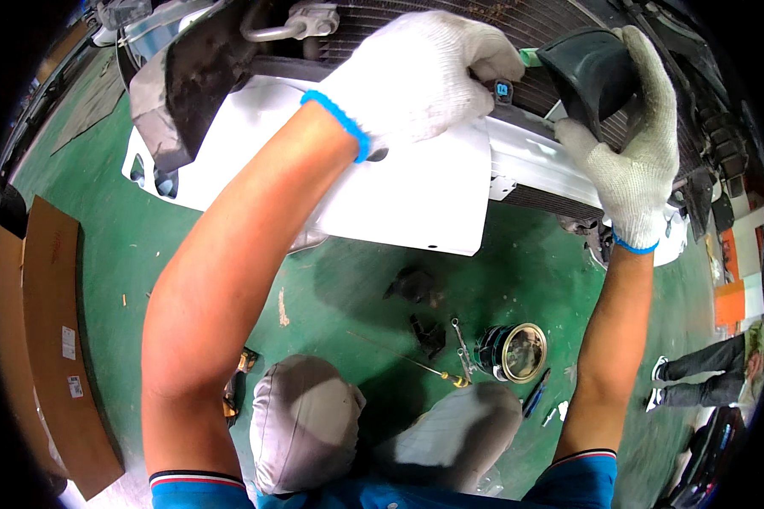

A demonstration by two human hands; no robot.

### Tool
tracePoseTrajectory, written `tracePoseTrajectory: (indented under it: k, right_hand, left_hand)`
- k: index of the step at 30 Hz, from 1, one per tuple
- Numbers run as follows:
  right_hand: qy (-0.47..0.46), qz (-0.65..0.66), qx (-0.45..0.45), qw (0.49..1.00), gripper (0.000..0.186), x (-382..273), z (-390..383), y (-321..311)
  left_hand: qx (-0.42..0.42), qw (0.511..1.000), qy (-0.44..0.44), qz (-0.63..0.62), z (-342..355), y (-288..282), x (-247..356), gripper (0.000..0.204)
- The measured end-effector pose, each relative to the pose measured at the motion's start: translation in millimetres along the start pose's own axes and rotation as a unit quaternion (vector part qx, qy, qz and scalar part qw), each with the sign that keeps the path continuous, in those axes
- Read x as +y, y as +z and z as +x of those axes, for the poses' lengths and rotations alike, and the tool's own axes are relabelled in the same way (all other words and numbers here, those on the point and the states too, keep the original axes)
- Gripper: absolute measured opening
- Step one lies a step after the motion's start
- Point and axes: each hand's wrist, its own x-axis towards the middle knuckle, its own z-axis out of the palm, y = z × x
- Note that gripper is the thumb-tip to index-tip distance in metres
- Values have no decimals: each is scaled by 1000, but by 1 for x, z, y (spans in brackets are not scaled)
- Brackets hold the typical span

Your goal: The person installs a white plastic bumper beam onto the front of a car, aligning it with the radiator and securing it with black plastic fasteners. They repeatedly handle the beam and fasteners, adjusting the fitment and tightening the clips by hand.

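My left hand (433,76), in a white knit glove with a blue cuff, is closed at the car's front. At its fingertips sits a small black wire plug (503,92) with a blue inside, seemingly pinched between thumb and fingers. My right hand (632,153), gloved alike, grips a black rounded, flared part (590,72), which looks like a car horn. A green tab (529,58) sticks out of its left side, close to my left fingers. Behind both hands lies the finned radiator (382,34). Below my left hand is a white body panel (424,204).
On the green floor lie a screwdriver (450,378), a wrench (462,343), a round can (525,352), a blue-handled tool (536,393) and black parts (427,335). A cardboard box (55,339) stands at left, a yellow-black tool (244,363) by my knee. Another person (709,377) is at right.
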Motion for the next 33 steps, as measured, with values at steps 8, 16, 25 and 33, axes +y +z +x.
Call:
tracePoseTrajectory:
  k: [8, 16, 25, 33]
  right_hand:
    - [31, -20, 3, 999, 97, -5, -1, -3]
    - [47, 1, 7, 999, 96, -2, -1, 0]
    - [41, 27, 9, 999, 106, -1, -4, -3]
    - [45, 25, -9, 999, 106, -3, -5, -5]
  left_hand:
    - [-10, 995, -8, 99, -4, 8, 2, 37]
    - [15, 981, -113, 154, -4, 13, 10, 23]
    - [59, 987, -97, 112, -1, 21, 9, 31]
    - [6, 998, -60, 11, 5, 9, -2, 34]
